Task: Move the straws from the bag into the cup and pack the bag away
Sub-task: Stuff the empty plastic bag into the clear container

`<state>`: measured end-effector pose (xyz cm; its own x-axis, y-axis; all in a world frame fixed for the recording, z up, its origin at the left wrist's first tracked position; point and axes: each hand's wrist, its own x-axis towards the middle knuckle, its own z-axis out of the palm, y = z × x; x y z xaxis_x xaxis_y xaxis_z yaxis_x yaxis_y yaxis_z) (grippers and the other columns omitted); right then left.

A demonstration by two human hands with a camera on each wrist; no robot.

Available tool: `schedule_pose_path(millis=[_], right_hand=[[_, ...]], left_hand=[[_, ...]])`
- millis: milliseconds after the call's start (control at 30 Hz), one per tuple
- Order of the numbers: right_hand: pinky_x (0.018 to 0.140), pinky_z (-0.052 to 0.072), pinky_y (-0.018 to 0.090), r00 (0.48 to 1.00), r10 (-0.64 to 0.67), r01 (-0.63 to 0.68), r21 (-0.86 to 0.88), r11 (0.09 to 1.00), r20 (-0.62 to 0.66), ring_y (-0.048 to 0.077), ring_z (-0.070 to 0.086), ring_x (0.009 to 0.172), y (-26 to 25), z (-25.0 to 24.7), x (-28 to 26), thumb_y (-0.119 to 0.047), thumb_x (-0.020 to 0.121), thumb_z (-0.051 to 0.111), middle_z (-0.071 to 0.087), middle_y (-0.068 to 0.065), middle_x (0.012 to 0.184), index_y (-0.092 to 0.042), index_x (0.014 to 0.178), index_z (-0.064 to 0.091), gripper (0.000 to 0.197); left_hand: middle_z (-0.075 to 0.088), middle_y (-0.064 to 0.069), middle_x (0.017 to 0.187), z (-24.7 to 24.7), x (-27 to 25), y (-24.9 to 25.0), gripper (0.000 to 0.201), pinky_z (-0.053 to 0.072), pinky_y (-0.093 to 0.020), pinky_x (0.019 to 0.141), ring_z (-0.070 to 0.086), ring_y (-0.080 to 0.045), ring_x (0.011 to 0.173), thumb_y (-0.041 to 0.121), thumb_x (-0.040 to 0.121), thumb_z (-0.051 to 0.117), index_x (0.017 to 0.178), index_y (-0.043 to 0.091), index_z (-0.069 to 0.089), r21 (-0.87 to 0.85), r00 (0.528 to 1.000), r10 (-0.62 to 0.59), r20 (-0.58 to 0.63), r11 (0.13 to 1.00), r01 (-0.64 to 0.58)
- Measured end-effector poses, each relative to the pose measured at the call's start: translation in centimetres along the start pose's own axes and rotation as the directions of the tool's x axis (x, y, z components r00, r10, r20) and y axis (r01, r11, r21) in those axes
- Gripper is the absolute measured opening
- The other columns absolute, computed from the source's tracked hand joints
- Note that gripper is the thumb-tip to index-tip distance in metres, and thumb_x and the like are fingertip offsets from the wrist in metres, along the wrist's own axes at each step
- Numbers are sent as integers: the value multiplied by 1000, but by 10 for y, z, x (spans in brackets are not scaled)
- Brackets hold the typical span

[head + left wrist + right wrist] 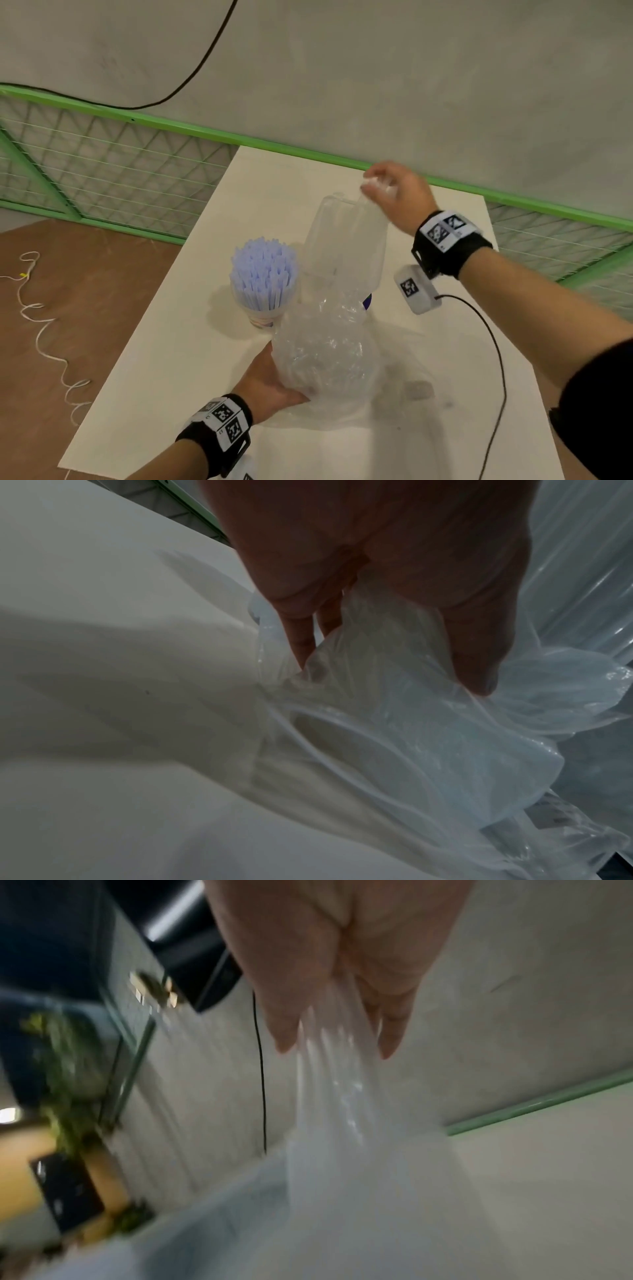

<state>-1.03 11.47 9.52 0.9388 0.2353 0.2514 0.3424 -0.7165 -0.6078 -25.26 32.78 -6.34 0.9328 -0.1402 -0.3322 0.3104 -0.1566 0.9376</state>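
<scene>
You face a pale grey wall (376,68) with a black cable (202,65) hanging across it. A green mesh fence (113,164) runs behind the white table (164,359). Brown floor (85,308) lies to your left, with a curly white cord (44,329). The blurred right wrist view shows what may be plants (68,1053).

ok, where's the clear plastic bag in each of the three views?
Head: the clear plastic bag is at centre, stretched from the left hand low down up to the right hand, just right of the cup of straws.
Left wrist: fills the right half, crumpled under the fingers.
Right wrist: a blurred strip from the fingertips down the centre.
Shared landmark: the white table.
</scene>
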Motion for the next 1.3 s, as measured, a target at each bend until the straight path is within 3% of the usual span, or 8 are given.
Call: schedule_pose_path(millis=[100,200,367,567,767,1067,1167,1300], right_hand=[[118,19,38,951,-56,132,-234,963,305,25,24,146,15,17,-10,-46,92,61,27,3,159,-20,141,45,59],[118,16,50,915,-79,225,-339,913,396,28,6,150,16,23,-12,-66,83,58,4,-6,164,-23,153,22,89],[110,37,48,852,-23,272,-405,873,523,26,34,141,9,30,-3,-68,81,60,15,-4,163,-29,155,4,101],[94,46,41,874,-44,279,-424,862,484,31,55,117,10,27,17,-54,86,65,57,2,137,-33,150,24,79],[111,32,37,739,-10,341,-361,868,674,22,34,141,15,32,11,-59,94,46,16,0,163,-28,155,-9,87],[114,21,57,757,46,371,-486,791,652,23,11,149,9,30,9,-72,91,31,-5,-12,163,-30,153,-14,88],[115,9,51,854,-73,326,-420,847,516,18,1,151,-2,14,5,-73,91,25,-4,-10,164,-26,156,-1,84],[98,44,37,918,-310,337,-75,938,248,15,58,112,-23,-23,-39,-9,90,46,62,2,128,-16,130,55,42]], left_hand=[[66,10,109,-1,0,-2,79,44,-2,78,59,15,100,3,58,91,119,29,48,-32,1000,2,12,999,-2],[68,6,115,-2,1,-7,85,48,-10,87,62,3,109,16,54,94,127,23,49,-55,1000,9,19,998,-8],[64,22,119,-2,2,-8,86,45,-7,87,60,3,112,15,58,94,130,22,49,-33,999,21,32,999,-20],[65,10,124,-3,5,-13,91,47,-19,97,60,-4,117,22,54,96,132,20,49,-32,999,18,29,999,-17],[66,13,121,-2,7,-16,92,48,-25,99,61,-4,115,25,51,96,131,24,50,-14,1000,-1,14,1000,1],[63,23,120,-2,4,-9,92,45,-13,93,59,3,115,30,51,95,131,28,49,7,1000,8,15,1000,-8],[62,25,120,-2,3,-6,90,43,-8,91,58,6,114,26,53,95,130,28,47,15,1000,21,9,1000,-22],[65,12,115,0,3,-6,86,43,-2,82,58,13,107,7,57,93,127,25,47,2,1000,-5,-7,1000,5]])
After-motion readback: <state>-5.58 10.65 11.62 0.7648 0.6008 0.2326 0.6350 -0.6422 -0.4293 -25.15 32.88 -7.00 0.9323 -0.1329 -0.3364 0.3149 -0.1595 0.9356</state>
